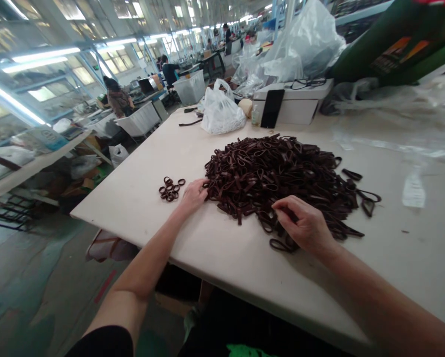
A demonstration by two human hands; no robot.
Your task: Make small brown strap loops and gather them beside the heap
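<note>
A large heap of dark brown leather-like strap loops (267,168) lies on the pale table. At the heap's left edge, my left hand (194,196) rests low with its fingers curled against the loops; the heap blends with whatever is in the fingertips. My right hand (306,223) is over the front of the heap, thumb and forefinger pinched together; what they hold cannot be made out. Just beneath it, a single loop (280,245) lies at the heap's front. A small cluster of round brown rings (171,189) sits left of my left hand.
Behind the heap are a tied white plastic bag (222,111), a black phone (272,109) leaning on a white box (300,101), and glasses on that box. Clear plastic sheeting (401,119) covers the back right. The table's edge (121,238) runs along the front left.
</note>
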